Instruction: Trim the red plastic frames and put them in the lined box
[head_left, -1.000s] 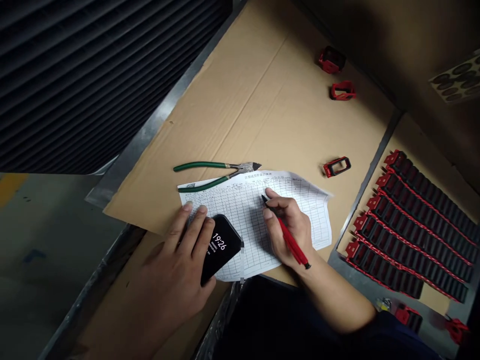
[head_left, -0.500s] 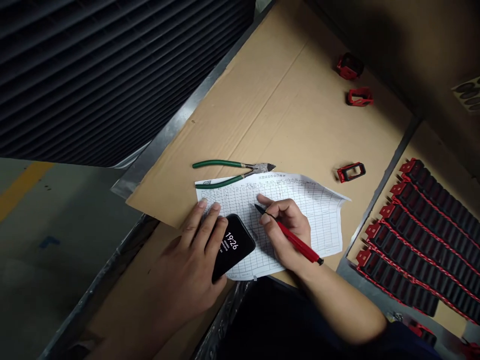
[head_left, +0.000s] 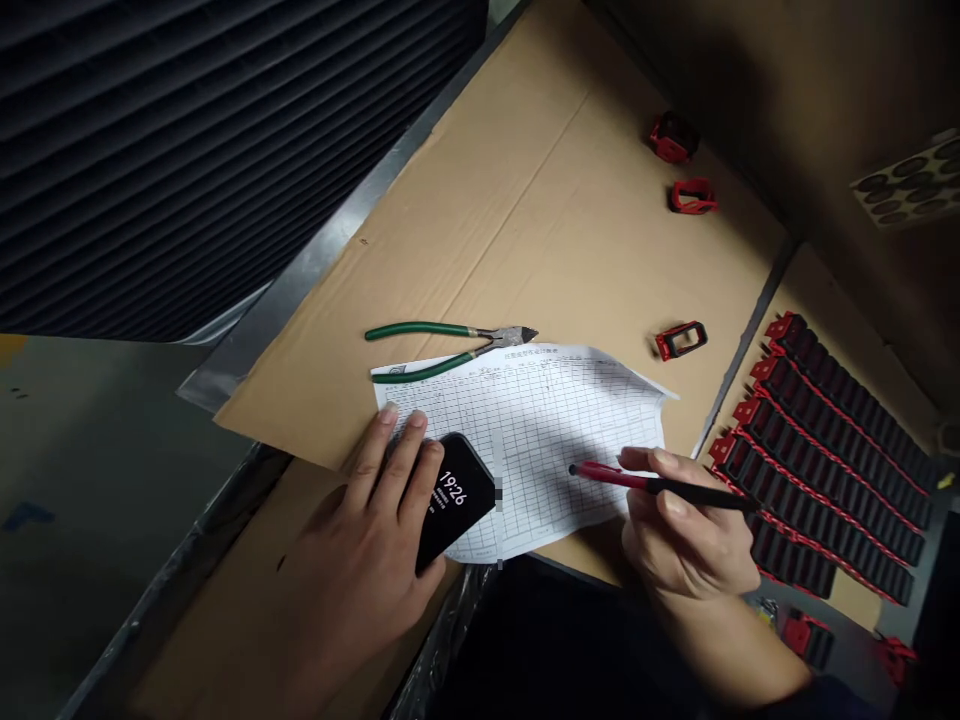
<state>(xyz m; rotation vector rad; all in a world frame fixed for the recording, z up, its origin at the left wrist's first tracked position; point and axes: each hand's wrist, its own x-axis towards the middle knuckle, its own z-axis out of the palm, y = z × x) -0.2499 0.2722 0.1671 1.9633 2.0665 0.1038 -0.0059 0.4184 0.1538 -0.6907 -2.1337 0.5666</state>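
Note:
A printed form sheet lies on the cardboard-covered table. My left hand rests on the sheet's left corner and holds a black phone whose lit screen reads 19:26. My right hand is closed on a red and black pen, held nearly level over the sheet's right edge with its red end pointing left. Green-handled cutters lie just beyond the top edge of the sheet.
Three loose red and black plastic parts lie on the cardboard, two of them far right. Rows of the same parts fill the area at the right. A dark slatted panel rises at the left. A metal table edge borders the cardboard.
My right hand has lifted off the middle of the sheet and pulled back to the right, turning the pen round so it lies level. The left hand and phone stay put.

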